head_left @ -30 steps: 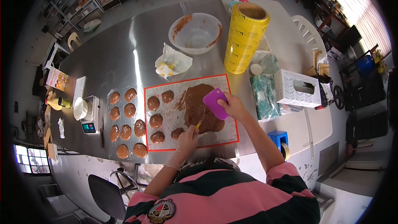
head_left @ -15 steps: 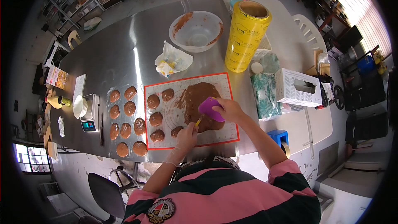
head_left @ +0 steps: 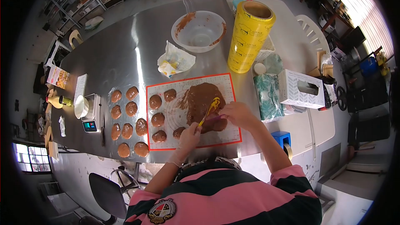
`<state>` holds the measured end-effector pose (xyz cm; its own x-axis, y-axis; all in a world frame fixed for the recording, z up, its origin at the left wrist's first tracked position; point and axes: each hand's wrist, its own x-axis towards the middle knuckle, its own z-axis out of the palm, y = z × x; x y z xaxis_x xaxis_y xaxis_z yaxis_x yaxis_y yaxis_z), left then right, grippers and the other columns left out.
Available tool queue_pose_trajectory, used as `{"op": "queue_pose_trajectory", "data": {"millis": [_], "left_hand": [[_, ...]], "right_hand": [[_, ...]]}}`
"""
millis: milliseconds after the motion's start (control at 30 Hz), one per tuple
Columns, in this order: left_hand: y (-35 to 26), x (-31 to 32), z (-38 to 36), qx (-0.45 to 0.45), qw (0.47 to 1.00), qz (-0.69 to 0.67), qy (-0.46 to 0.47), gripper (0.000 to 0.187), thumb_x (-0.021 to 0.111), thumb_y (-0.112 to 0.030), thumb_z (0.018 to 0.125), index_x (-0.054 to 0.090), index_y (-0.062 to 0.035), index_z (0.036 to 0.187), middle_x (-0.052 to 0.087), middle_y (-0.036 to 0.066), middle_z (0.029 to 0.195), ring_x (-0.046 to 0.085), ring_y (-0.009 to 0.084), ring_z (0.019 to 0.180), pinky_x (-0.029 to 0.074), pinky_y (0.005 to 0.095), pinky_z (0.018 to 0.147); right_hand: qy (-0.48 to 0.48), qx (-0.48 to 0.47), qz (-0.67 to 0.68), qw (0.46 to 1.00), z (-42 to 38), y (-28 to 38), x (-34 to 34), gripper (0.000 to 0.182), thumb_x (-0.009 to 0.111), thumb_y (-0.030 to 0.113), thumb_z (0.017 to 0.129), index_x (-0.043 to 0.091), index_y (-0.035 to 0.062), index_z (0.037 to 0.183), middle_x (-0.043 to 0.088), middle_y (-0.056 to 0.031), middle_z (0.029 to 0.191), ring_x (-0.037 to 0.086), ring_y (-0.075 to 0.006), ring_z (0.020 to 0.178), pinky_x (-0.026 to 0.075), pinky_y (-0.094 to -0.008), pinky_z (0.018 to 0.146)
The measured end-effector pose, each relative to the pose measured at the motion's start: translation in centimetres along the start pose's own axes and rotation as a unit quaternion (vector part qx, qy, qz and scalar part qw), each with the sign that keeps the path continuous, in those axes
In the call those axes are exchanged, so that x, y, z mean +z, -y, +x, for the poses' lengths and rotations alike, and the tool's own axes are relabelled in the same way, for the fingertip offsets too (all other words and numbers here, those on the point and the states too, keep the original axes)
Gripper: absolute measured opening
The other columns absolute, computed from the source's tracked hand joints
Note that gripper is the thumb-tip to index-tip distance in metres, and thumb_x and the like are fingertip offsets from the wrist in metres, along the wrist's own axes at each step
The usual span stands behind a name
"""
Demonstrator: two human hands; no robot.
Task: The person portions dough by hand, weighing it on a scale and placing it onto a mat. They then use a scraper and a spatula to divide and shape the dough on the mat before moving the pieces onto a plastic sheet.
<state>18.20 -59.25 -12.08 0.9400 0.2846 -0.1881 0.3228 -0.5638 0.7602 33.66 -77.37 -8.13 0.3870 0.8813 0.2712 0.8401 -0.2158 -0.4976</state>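
Note:
My left hand (head_left: 190, 138), in a clear glove, is closed around the handle of a yellow spatula (head_left: 214, 105). Its brown-smeared head points up and away over a wide slab of sticky brown dough (head_left: 202, 96). Pinched in my right hand (head_left: 236, 114) is a purple dough scraper (head_left: 216, 118), seen nearly edge-on beside the spatula and low over the dough's near part. The dough lies on a red-bordered baking mat (head_left: 171, 85). Several rounded dough portions (head_left: 158, 119) sit on the mat's left side, one (head_left: 178, 132) close to my left hand.
More dough portions (head_left: 131, 108) rest on clear film left of the mat. A smeared bowl (head_left: 199, 46), crumpled wrapper (head_left: 177, 63) and tall yellow film roll (head_left: 250, 37) stand beyond it. A digital scale (head_left: 91, 126) is at left; a white box (head_left: 302, 93) lies right.
The purple scraper has turned from broad face to nearly edge-on, and my right hand has shifted slightly right and down. The spatula's head now shows above the dough.

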Motion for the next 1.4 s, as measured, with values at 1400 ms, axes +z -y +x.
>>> {"op": "queue_pose_trajectory", "data": {"millis": [1400], "left_hand": [[2.4,0.1,1.8,0.064,0.988,0.108,-0.093,0.008,0.049,-0.016,0.08,0.054,-0.0103,0.082,0.059,0.013,0.068,0.058,0.0352,0.063,0.044,0.047,0.056]], "right_hand": [[0.033,-0.006,0.006,0.999,4.2,-3.9,2.1,0.015,0.06,0.017,0.074,0.06,0.0109,0.088,0.057,-0.0037,0.082,0.055,-0.0242,0.083,0.046,-0.0369,0.07]]}}
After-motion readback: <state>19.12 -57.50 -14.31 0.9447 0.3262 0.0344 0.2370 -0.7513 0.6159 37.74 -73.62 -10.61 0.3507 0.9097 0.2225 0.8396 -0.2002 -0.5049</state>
